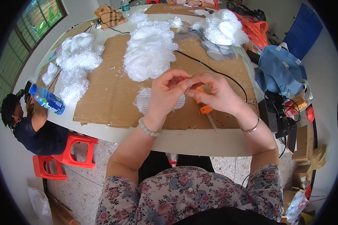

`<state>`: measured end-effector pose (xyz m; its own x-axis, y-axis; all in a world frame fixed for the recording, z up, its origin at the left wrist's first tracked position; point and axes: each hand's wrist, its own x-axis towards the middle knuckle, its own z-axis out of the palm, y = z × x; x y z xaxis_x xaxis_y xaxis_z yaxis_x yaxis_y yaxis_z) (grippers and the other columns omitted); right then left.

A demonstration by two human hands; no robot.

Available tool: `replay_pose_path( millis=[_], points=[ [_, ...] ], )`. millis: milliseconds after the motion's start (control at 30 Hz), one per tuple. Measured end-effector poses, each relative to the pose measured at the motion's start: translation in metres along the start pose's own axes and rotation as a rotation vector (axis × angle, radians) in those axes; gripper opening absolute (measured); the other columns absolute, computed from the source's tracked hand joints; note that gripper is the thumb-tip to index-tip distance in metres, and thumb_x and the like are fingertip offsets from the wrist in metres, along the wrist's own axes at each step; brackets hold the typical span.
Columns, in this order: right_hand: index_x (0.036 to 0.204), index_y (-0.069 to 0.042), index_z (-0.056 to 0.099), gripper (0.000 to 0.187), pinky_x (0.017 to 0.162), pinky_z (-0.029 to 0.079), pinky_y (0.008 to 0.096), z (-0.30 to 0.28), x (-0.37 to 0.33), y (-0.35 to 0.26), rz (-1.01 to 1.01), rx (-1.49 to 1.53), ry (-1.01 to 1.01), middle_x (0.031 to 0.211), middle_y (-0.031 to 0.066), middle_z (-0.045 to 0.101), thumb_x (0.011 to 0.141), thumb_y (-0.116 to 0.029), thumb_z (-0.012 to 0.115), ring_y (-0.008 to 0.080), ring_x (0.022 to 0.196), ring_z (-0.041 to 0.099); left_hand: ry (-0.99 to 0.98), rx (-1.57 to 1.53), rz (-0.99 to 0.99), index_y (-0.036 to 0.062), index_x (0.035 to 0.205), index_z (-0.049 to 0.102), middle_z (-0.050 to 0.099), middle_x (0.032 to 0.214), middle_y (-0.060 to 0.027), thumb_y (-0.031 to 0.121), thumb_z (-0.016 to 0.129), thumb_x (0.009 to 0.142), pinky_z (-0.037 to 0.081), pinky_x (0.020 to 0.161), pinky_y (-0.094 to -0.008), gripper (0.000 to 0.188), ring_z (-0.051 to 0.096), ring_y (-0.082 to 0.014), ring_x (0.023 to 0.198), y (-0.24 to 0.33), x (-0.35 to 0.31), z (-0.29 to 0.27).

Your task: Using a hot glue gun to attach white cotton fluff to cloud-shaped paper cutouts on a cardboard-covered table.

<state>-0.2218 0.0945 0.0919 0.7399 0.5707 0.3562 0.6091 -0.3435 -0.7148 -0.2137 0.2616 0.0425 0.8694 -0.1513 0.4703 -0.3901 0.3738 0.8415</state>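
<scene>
Above the near part of a brown cardboard sheet point(109, 82), my left hand point(171, 90) and my right hand point(212, 92) meet with thumbs and fingertips pinched together. Whatever they pinch is too small to make out. Beneath them lies a round white pleated piece point(142, 101), partly hidden by my left hand. An orange glue gun point(205, 109) with a translucent stick rests by my right hand, which covers part of it. Farther off, a stack of white pleated pieces point(148, 52) sits on the cardboard.
White fluffy material point(77, 67) spreads at the left beside a blue-capped bottle point(50, 101). Another white heap point(223, 30) stands on grey translucent discs point(218, 50). A black cord point(214, 69) crosses the cardboard. A blue bag point(279, 67) is at the right; a person point(33, 127) sits left.
</scene>
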Motion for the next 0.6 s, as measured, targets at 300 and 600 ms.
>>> replay_pose_path(
  millis=[300, 600],
  points=[
    [0.086, -0.001, 0.059, 0.012, 0.064, 0.046, 0.027, 0.008, 0.018, 0.015, -0.26, 0.119, 0.104, 0.082, 0.0082, 0.06, 0.075, 0.001, 0.063, 0.0187, 0.071, 0.059, -0.007, -0.246, -0.226, -0.0019, 0.107, 0.053, 0.059, 0.094, -0.006, 0.007, 0.062, 0.081, 0.047, 0.074, -0.0258, 0.029, 0.057, -0.012, 0.083, 0.003, -0.002, -0.013],
    [0.083, -0.001, 0.056, 0.013, 0.056, 0.045, 0.0304, 0.014, 0.014, 0.01, -0.395, -0.12, 0.164, 0.073, 0.0104, 0.056, 0.072, 0.004, 0.057, 0.0249, 0.065, 0.058, -0.066, -0.215, -0.237, -0.0017, 0.11, 0.052, 0.06, 0.092, -0.0064, 0.011, 0.06, 0.083, 0.047, 0.072, -0.0258, 0.031, 0.056, -0.0128, 0.081, 0.002, -0.008, -0.016]
  ],
)
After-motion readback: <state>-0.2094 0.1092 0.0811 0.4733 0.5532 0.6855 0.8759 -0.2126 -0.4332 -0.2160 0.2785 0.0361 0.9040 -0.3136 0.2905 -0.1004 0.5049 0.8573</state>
